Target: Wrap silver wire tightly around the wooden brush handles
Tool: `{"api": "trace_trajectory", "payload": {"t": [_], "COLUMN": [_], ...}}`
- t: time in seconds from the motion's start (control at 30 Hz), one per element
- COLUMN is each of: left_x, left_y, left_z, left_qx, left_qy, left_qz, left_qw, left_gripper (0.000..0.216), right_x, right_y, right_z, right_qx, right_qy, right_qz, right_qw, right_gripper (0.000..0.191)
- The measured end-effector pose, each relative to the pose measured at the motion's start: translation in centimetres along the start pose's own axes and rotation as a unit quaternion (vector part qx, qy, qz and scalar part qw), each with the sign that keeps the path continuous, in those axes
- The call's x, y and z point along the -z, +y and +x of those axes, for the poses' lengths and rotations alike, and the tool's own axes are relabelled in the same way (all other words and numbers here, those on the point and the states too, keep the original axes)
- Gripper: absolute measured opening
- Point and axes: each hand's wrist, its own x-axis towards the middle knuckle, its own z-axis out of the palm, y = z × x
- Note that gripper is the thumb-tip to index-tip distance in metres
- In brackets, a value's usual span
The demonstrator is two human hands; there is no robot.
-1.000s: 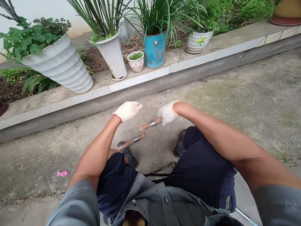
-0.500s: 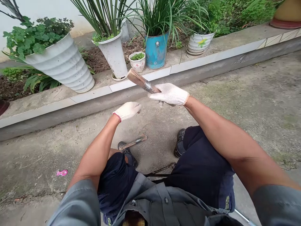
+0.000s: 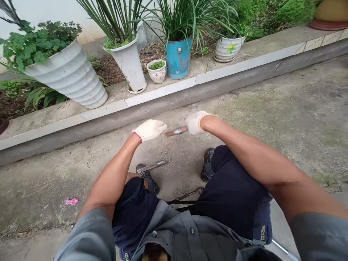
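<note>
My right hand (image 3: 194,122), in a white knit glove and blurred by motion, is closed around a wire-wrapped wooden stick (image 3: 176,131). The stick points left, low over the concrete, its free end close to my left hand (image 3: 150,129). That hand wears a white glove with a red cuff; its fingers are pinched together, and whatever they may hold is too small to make out. A second wooden piece bound with wire (image 3: 155,165) rests at my left shoe (image 3: 148,177), partly across the toe.
A low tiled ledge (image 3: 160,93) runs across the front, bearing a white ribbed pot (image 3: 73,76), a tall white pot (image 3: 130,65), a small pot (image 3: 157,75) and a blue bucket (image 3: 178,59). A pink object (image 3: 72,201) lies on the concrete at left.
My right hand has swung the stick down from above the ledge's edge, and its free end now sits beside my left hand. The left hand has barely shifted.
</note>
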Motion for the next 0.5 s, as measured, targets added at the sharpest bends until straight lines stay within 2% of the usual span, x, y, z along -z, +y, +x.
{"api": "trace_trajectory", "payload": {"t": [0.13,0.2,0.27,0.4,0.5], "left_x": [-0.2,-0.2,-0.1,-0.2,-0.3], "left_y": [1.4,1.1,0.3,-1.8,-3.0], "left_z": [-0.3,-0.3,-0.1,0.4,0.8], "left_qx": [-0.010,-0.015,-0.020,-0.039,-0.032], "left_qy": [-0.019,-0.014,-0.009,-0.005,0.003], "left_qz": [-0.024,-0.050,-0.079,-0.090,-0.083], "left_qw": [0.999,0.999,0.997,0.995,0.996], "left_gripper": [0.051,0.049,0.047,0.048,0.045], "right_x": [1.8,2.6,3.1,3.3,3.2], "right_y": [1.6,2.0,1.8,1.1,0.9], "right_z": [1.1,0.6,-0.7,-4.1,-5.7], "right_qx": [-0.077,-0.066,-0.023,0.084,0.160], "right_qy": [0.108,0.157,0.179,0.140,0.059], "right_qz": [0.063,0.122,0.203,0.352,0.402], "right_qw": [0.989,0.978,0.962,0.922,0.900], "right_gripper": [0.036,0.040,0.044,0.042,0.046]}}
